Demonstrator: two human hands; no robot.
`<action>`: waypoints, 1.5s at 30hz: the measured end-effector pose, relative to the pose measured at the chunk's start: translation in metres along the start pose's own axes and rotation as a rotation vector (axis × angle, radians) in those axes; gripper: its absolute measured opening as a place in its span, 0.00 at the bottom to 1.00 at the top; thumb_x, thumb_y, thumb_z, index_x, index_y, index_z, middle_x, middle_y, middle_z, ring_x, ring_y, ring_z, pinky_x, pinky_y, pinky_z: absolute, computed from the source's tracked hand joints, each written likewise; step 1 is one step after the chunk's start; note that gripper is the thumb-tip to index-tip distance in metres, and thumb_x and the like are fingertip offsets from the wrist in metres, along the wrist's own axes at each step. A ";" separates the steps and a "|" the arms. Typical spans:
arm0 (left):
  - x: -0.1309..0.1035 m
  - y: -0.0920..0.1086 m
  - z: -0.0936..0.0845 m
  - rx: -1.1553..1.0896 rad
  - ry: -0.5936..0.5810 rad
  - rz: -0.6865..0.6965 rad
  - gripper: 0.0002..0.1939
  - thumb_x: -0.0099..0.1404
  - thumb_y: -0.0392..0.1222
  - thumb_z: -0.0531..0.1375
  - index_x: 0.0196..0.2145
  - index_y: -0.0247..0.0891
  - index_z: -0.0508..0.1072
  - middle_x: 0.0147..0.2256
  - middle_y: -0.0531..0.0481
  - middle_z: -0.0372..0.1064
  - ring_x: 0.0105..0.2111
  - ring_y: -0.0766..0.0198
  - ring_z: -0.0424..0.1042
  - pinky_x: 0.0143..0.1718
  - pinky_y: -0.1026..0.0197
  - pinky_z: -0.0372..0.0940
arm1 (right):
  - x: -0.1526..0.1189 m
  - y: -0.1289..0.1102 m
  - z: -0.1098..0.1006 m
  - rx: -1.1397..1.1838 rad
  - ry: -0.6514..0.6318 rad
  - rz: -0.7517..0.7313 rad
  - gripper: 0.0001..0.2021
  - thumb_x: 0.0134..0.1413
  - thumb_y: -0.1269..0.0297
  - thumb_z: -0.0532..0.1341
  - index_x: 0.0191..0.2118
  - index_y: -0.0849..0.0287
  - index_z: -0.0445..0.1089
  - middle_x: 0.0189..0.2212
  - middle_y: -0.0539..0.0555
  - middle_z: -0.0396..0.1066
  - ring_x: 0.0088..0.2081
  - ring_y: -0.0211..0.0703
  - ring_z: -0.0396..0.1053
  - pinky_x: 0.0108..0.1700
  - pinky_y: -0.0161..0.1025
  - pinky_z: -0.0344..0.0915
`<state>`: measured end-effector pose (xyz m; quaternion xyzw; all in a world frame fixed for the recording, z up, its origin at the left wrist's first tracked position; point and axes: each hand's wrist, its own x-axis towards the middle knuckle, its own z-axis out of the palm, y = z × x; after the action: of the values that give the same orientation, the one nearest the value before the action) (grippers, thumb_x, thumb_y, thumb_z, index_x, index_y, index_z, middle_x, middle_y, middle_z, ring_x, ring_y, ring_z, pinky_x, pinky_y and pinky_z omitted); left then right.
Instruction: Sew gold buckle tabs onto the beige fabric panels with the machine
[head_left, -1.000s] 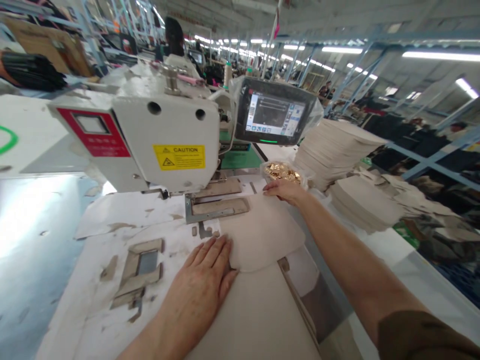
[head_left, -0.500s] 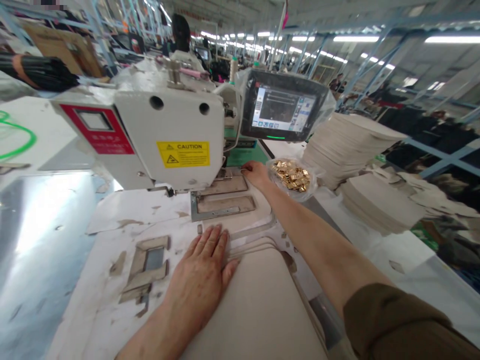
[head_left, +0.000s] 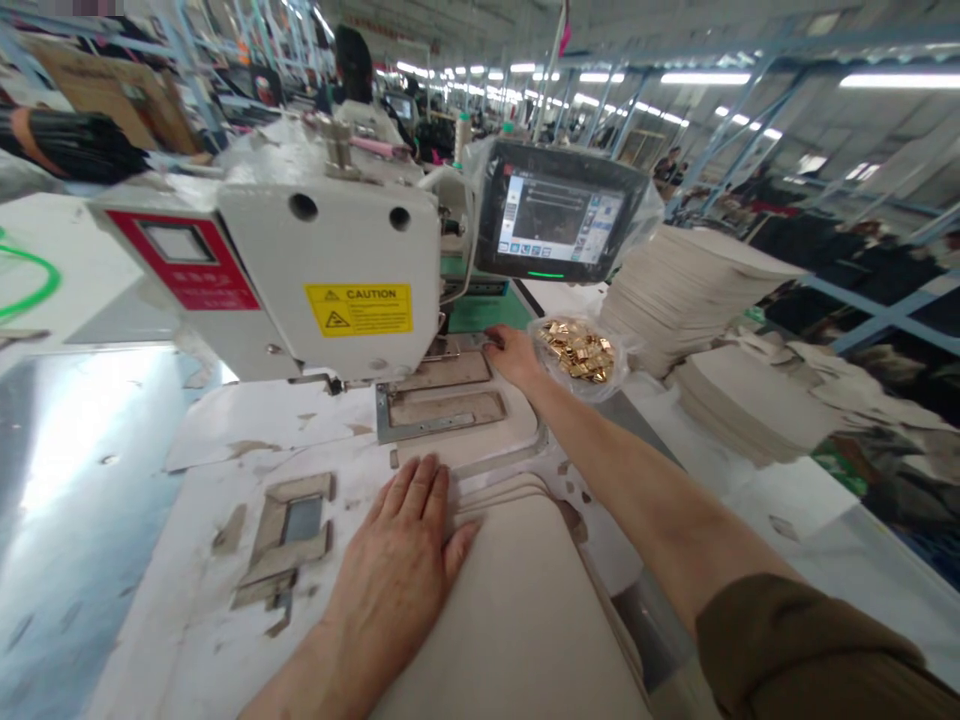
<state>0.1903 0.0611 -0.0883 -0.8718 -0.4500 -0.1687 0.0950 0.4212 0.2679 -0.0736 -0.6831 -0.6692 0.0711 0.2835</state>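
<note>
Left hand (head_left: 401, 560) lies flat on the smooth beige panel (head_left: 517, 610), rounded at its corner.

The person's two hands are bare: the left hand (head_left: 401, 560) has no glove, no ring and no watch, and its forearm is uncovered as far as the lower edge of the view. The right hand (head_left: 516, 355) is bare too, with a long uncovered forearm behind it. Only near the elbow of the right arm there is clothing, a sleeve (head_left: 795, 650) of dark olive-brown cloth, plain, with soft folds and a rolled edge.
</note>
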 end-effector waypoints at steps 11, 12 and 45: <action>0.008 -0.010 0.002 -0.140 -0.098 0.001 0.25 0.70 0.53 0.49 0.51 0.31 0.70 0.50 0.37 0.69 0.52 0.45 0.65 0.53 0.42 0.63 | -0.155 0.041 -0.074 0.060 -0.180 -0.535 0.11 0.63 0.67 0.54 0.48 0.61 0.70 0.46 0.62 0.71 0.51 0.49 0.67 0.55 0.50 0.64; 0.008 -0.010 0.001 -0.135 -0.101 0.001 0.24 0.70 0.53 0.49 0.51 0.31 0.70 0.49 0.37 0.69 0.52 0.45 0.65 0.53 0.42 0.63 | -0.166 0.040 -0.076 0.043 -0.184 -0.533 0.11 0.63 0.67 0.55 0.49 0.61 0.69 0.47 0.62 0.70 0.51 0.50 0.66 0.55 0.51 0.64; 0.008 -0.007 0.000 -0.110 -0.100 0.014 0.25 0.70 0.53 0.48 0.53 0.33 0.70 0.50 0.37 0.69 0.51 0.46 0.66 0.52 0.42 0.64 | -0.193 -0.010 -0.075 -0.238 -0.236 -0.495 0.23 0.64 0.50 0.54 0.61 0.50 0.66 0.47 0.62 0.63 0.51 0.55 0.60 0.53 0.54 0.62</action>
<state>0.1889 0.0711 -0.0848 -0.8861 -0.4381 -0.1489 0.0255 0.4298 0.0614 -0.0607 -0.5145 -0.8475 -0.0002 0.1304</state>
